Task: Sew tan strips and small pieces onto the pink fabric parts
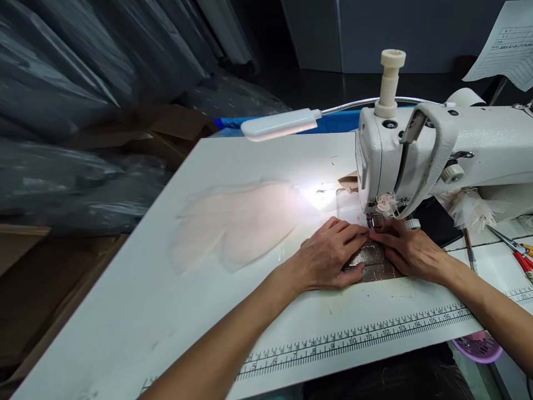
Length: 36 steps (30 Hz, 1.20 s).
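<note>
A shiny brown piece of fabric (372, 260) lies under the needle end of a white sewing machine (478, 147). My left hand (327, 256) rests on the fabric's left part, its fingertips gathered close to the presser foot and its thumb bent toward them. From the other side my right hand (410, 251) pinches the fabric's edge just in front of the foot, and the fingertips of both hands nearly meet there. The needle tip is hidden behind the fingers.
Sheer pale fabric pieces (250, 222) lie left on the white table (145, 311), under a lamp (281, 125). Scissors (506, 239) and a thin brush-like tool (470, 250) lie to the right. A printed ruler (353, 336) runs along the front edge. Cardboard boxes (54, 289) stand left.
</note>
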### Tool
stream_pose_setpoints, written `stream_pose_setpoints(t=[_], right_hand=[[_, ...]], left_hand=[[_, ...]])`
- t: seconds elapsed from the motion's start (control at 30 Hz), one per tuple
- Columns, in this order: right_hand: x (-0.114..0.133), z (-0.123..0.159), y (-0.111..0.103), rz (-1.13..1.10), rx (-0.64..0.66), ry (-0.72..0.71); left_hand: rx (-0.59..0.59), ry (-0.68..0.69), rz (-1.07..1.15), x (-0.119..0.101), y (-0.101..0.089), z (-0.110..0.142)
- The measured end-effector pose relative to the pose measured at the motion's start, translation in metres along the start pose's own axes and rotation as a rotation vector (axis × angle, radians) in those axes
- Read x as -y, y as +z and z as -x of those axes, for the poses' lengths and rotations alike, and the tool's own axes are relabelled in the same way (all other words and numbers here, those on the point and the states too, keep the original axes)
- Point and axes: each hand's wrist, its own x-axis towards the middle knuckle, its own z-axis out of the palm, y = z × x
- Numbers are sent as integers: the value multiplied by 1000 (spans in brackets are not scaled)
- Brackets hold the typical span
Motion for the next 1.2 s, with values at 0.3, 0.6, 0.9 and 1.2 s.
stream_pose_setpoints(t=[0.3, 0.6, 0.9, 1.2], right_hand=[[6, -3, -2, 71, 24, 32], [6, -5, -10, -127, 10, 109], [-16, -16, -20, -367, -61, 402], [-3, -9, -24, -409, -137, 322]], left_hand=[[37, -33, -23, 4, 0, -1], [128, -106, -57, 5, -5, -6], [163, -144, -94, 9, 0, -6], [134, -199, -107, 6, 4, -5]])
